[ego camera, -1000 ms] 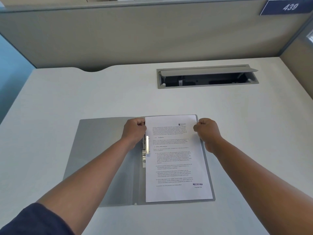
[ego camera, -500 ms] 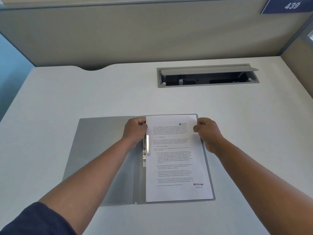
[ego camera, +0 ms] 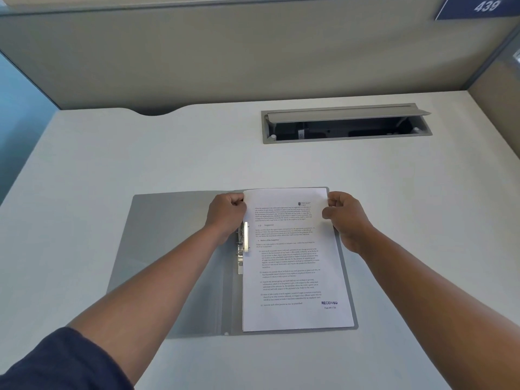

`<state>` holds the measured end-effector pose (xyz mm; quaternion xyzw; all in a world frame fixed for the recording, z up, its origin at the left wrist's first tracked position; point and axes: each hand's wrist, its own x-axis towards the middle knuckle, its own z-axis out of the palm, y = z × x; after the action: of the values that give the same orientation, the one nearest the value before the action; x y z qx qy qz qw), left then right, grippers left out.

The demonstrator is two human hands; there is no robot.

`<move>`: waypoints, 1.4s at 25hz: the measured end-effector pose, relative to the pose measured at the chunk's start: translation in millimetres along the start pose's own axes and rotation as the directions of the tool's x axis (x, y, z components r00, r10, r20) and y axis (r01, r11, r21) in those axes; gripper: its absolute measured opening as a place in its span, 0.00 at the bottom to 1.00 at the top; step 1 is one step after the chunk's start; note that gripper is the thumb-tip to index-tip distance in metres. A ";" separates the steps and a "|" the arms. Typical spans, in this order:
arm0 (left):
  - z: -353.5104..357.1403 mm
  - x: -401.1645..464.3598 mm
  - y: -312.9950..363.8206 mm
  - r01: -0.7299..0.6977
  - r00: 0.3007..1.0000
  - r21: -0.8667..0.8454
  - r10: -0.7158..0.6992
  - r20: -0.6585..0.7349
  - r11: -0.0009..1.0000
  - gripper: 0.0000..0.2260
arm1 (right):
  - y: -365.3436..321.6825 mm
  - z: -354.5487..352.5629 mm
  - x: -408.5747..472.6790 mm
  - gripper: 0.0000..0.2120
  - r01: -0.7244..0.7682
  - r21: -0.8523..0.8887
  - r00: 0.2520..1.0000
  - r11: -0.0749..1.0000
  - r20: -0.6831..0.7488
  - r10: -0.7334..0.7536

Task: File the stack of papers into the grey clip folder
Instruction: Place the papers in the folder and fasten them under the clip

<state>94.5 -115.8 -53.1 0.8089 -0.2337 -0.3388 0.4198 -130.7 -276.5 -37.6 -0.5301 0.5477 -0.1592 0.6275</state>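
The grey clip folder (ego camera: 168,243) lies open and flat on the white desk (ego camera: 140,153). On its right half rests the stack of printed papers (ego camera: 292,266), with a blue RECEIVED stamp near the bottom right. My left hand (ego camera: 226,213) pinches the stack's top left corner, just above the metal clip (ego camera: 244,243) on the spine, whose lever stands raised. My right hand (ego camera: 344,216) pinches the top right corner. The stack's left edge lies against the clip.
An open cable tray (ego camera: 346,125) with a raised flap is set into the desk at the back right. Beige partition walls (ego camera: 225,57) close the desk at the back and right; a blue sign (ego camera: 484,7) reads 439.
Almost nothing has moved: both hands keep their hold on the top corners, and the stack has shifted only very slightly on the folder.
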 end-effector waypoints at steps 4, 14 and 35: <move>0.5 -0.4 0.1 0.007 1.000 -0.016 -0.007 -0.023 1.000 0.12 | 0.3 -1.7 -0.9 0.19 -0.003 0.022 1.000 1.000 0.005 0.003; 2.9 -5.2 10.6 0.032 0.989 -0.026 -0.035 -0.145 0.999 0.14 | 5.2 -3.7 0.0 0.17 0.006 0.018 1.000 1.000 0.025 -0.006; 66.7 18.4 72.5 -0.437 0.899 0.772 0.210 0.384 0.462 0.27 | 102.9 -47.5 -153.9 0.44 0.495 -0.798 0.869 0.344 0.450 -0.206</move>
<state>50.2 -201.7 -26.8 0.8029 -0.5652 -0.1893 0.0027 -264.3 -139.8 -36.5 -0.9016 0.3265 0.0978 0.2662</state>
